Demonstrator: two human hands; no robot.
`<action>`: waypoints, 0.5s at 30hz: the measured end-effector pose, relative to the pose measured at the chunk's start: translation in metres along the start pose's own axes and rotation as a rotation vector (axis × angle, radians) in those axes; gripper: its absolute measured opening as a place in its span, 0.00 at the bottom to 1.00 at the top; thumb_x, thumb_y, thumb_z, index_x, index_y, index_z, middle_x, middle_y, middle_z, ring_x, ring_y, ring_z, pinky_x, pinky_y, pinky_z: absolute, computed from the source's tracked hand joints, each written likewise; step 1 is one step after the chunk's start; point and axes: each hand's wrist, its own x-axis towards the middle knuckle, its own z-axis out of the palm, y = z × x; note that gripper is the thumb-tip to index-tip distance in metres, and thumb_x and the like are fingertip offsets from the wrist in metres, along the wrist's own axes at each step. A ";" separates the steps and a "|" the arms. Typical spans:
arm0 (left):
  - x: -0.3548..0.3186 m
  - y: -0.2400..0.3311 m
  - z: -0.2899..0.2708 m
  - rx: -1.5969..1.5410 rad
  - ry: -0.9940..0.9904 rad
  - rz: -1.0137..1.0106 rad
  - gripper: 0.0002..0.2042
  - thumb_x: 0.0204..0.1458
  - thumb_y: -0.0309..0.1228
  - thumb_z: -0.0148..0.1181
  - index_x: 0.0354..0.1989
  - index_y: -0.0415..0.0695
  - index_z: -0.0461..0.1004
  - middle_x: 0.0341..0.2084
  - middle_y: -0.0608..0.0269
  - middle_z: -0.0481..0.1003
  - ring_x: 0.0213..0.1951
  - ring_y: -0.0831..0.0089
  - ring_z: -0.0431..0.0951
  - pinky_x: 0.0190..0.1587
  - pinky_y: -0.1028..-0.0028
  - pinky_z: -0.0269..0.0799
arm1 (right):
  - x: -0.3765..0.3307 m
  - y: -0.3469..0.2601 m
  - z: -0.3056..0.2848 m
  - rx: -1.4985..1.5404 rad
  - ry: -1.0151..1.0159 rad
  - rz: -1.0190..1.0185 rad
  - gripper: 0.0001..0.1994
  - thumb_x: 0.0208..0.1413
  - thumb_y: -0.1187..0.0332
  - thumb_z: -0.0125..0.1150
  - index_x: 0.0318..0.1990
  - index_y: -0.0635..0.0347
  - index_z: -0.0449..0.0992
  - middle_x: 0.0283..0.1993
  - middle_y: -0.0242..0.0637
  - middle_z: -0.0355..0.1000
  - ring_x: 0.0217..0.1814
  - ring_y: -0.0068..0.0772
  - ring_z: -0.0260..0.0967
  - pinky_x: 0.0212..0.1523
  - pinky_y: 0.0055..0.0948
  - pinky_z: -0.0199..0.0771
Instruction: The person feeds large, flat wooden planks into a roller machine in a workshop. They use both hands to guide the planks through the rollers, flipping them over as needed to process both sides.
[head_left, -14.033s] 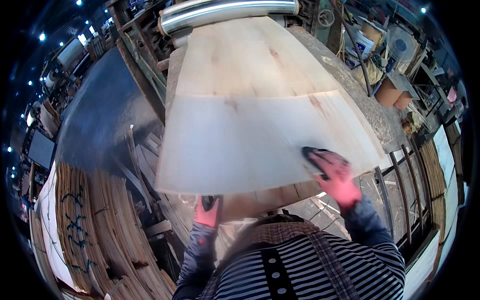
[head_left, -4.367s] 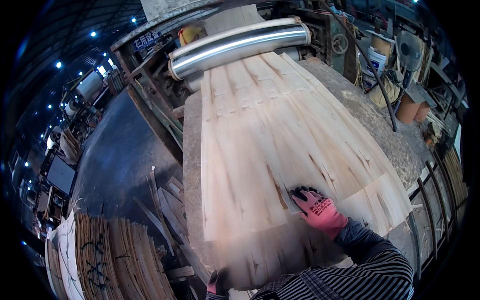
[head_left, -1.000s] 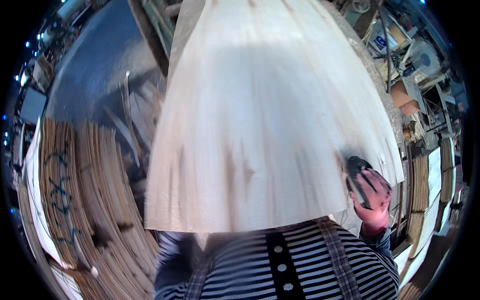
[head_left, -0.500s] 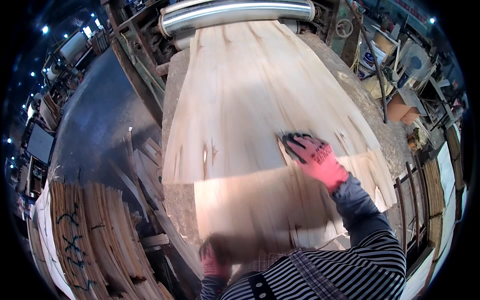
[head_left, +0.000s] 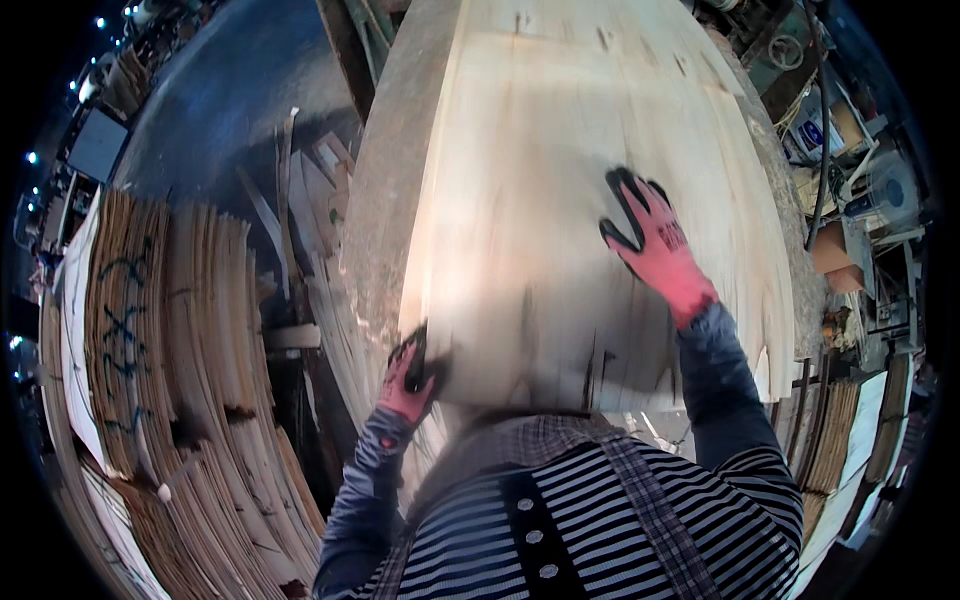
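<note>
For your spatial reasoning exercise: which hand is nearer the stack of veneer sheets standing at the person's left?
Left. The left hand grips the veneer sheet's near corner beside the stack; the right hand presses mid-sheet, farther away.

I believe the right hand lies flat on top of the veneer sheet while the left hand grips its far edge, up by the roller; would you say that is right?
Not quite. The right hand does lie flat on top of the veneer sheet, but the left hand grips the sheet's near left corner, close to the person's body, not the far edge. The head view shows this.

Head-worn fisheye looks steeply down, close over the veneer sheet [head_left: 590, 200].
</note>
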 end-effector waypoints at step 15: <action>-0.055 0.162 -0.087 -0.958 -0.483 0.576 0.29 0.47 0.28 0.51 0.57 0.34 0.49 0.52 0.50 0.59 0.52 0.66 0.62 0.54 0.71 0.56 | -0.271 -0.083 -0.047 -0.154 0.249 0.110 0.21 0.36 0.70 0.56 0.42 0.66 0.66 0.49 0.53 0.62 0.50 0.58 0.60 0.51 0.50 0.59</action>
